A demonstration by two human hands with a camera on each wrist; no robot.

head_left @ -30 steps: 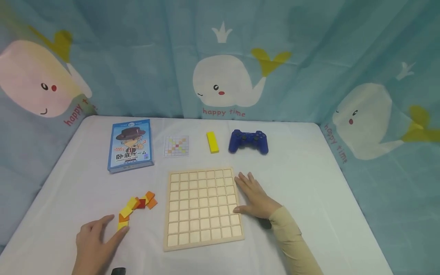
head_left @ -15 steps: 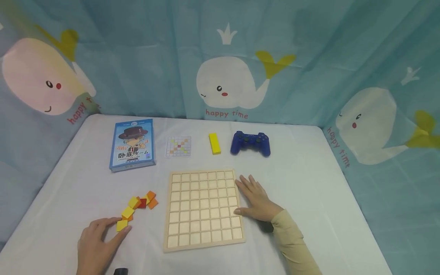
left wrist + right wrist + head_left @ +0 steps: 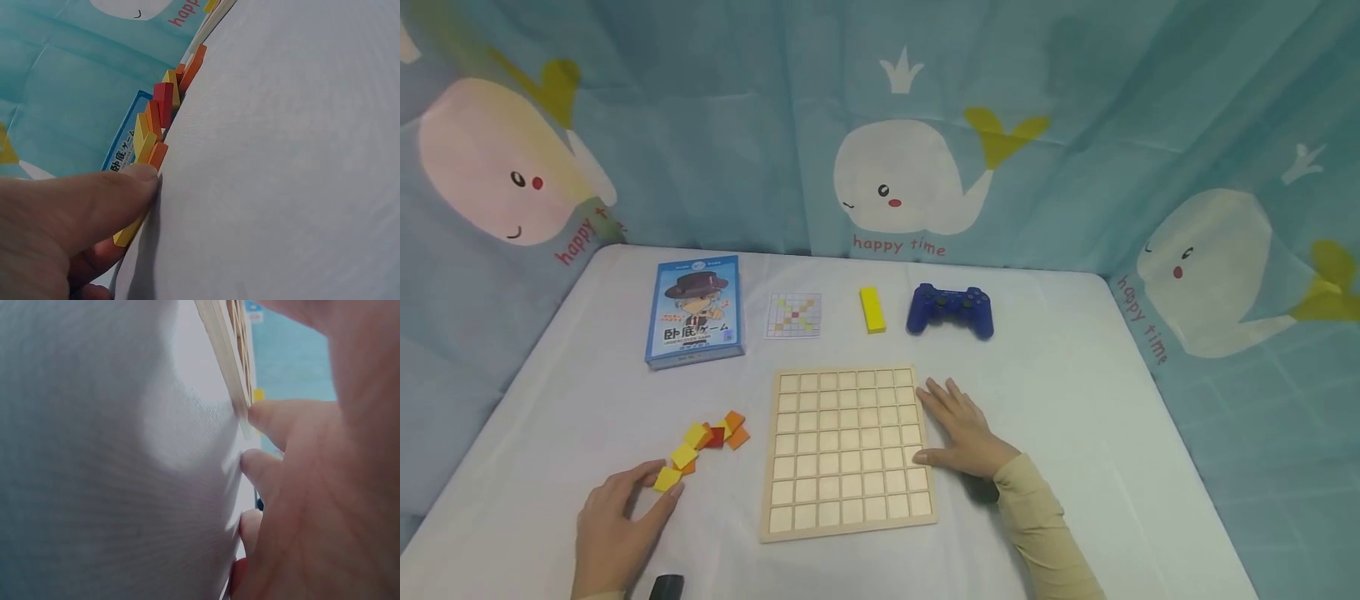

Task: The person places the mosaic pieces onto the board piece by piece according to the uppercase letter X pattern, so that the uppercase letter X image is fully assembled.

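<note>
My left hand pinches a yellow square tile between thumb and fingers, at the near end of a short row of loose tiles. In the left wrist view the thumb covers part of that tile. Beyond it lie another yellow tile, a red tile and an orange tile, some overlapping. To their right sits a wooden grid board with bare square cells. My right hand rests at the board's right edge, its fingers spread and thumb touching the frame.
At the back of the white table stand a blue game box, a small printed grid card, a yellow bar and a blue game controller. A whale-print curtain hangs behind the table.
The left fingers have come in around the near yellow tile, which has shifted and turned slightly. The right hand stays at the board. The head view has shifted a little.
</note>
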